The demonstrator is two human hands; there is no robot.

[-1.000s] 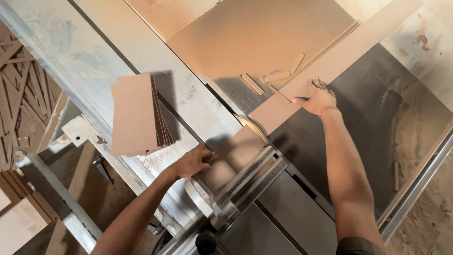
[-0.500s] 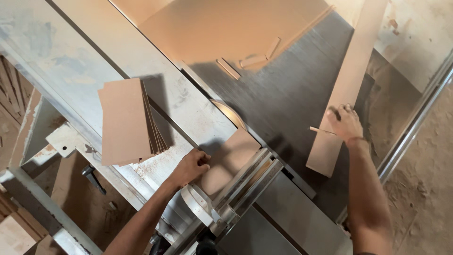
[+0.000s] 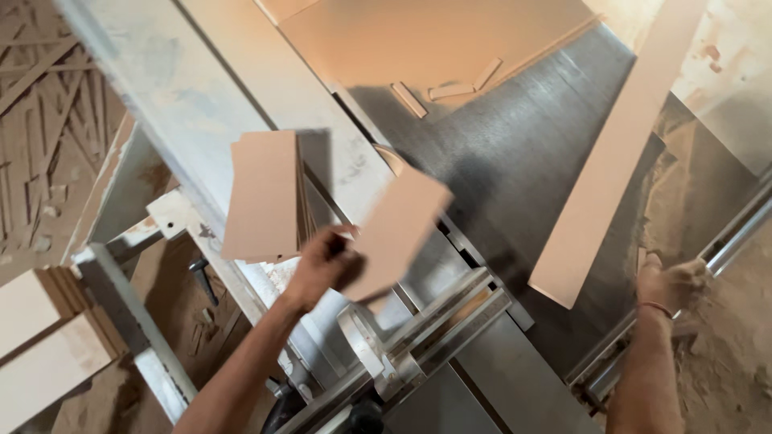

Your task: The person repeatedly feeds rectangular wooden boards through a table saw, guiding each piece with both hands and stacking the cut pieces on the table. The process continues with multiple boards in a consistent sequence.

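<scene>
Above the saw table, your left hand grips a small cut board by its lower edge, holding it tilted and clear of the surface. Just to its left a stack of like boards lies on the pale sliding table. Your right hand rests at the table's right edge beside a rail; you can't tell from here whether it is closed. A long strip lies slantwise near it, untouched. Offcuts sit beside a big panel.
</scene>
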